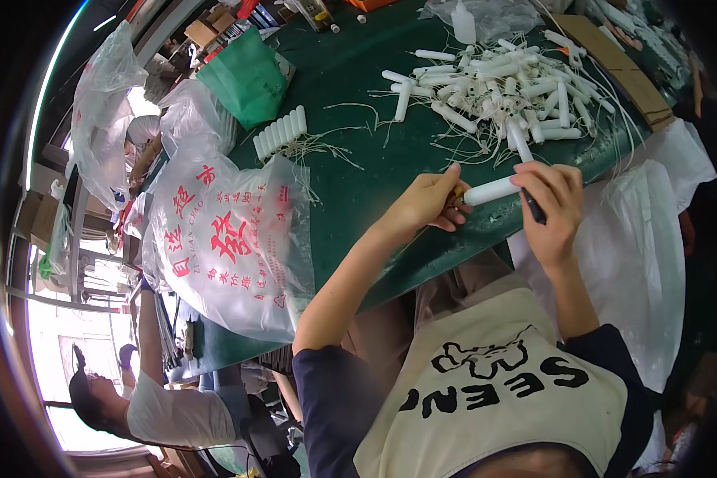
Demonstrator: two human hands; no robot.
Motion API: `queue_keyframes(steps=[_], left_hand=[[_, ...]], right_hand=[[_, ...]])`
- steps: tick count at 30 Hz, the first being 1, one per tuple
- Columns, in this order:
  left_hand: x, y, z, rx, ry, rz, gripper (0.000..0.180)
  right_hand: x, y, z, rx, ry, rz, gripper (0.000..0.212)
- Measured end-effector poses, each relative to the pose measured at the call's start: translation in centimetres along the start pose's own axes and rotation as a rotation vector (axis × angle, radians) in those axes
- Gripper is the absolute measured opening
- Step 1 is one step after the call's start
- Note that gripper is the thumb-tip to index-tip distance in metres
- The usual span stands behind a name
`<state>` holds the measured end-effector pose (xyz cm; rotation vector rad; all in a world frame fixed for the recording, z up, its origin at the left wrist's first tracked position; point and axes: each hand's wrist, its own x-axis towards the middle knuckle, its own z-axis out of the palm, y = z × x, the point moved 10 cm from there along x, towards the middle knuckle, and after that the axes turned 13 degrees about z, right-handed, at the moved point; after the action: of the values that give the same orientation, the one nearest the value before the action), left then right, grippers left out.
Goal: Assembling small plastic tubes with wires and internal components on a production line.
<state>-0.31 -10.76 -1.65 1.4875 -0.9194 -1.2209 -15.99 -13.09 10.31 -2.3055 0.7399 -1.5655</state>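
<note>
Over the near edge of the green table, my right hand (556, 209) is closed around a white cylindrical tube (492, 192). A black handle-like piece (533, 207) also sticks out of this hand; its other end is hidden. My left hand (432, 201) pinches at the tube's left end, where a small yellowish bit shows between the fingers. What exactly those fingers hold is too small to tell. Just beyond lies a tangled pile of similar white tubes (498, 70) with thin pale wires. One tube (519, 140) from it points toward my right hand.
A short row of white tubes (282, 133) with wires lies on the table (350, 80). Left of it are a printed plastic bag (231, 231) and a green bag (245, 78). A white bottle (463, 24) and cardboard (617, 68) stand behind the pile. Another person (167, 406) sits at left.
</note>
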Motion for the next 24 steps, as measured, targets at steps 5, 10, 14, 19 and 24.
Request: queue_keyframes(steps=[5, 10, 14, 19, 24], left_hand=[[0.5, -1.3, 0.6, -0.004, -0.067, -0.048, 0.056], [0.0, -0.8, 0.1, -0.011, -0.115, 0.047, 0.055], [-1.9, 4.6, 0.3, -0.004, -0.055, 0.629, 0.045], [-1.3, 3.4, 0.0, -0.057, 0.018, 0.615, 0.023], [-2.3, 6.4, -4.4, 0.231, 0.186, 0.545, 0.015]], right_hand=[[-0.7, -1.9, 1.1, -0.068, -0.036, -0.113, 0.037], [0.1, -0.7, 0.4, -0.098, 0.013, -0.062, 0.034], [-0.8, 4.7, 0.9, 0.113, -0.034, 0.469, 0.029], [-2.5, 3.6, 5.1, 0.432, -0.336, 0.659, 0.032], [-1.1, 3.2, 4.6, 0.486, -0.299, 0.499, 0.027]])
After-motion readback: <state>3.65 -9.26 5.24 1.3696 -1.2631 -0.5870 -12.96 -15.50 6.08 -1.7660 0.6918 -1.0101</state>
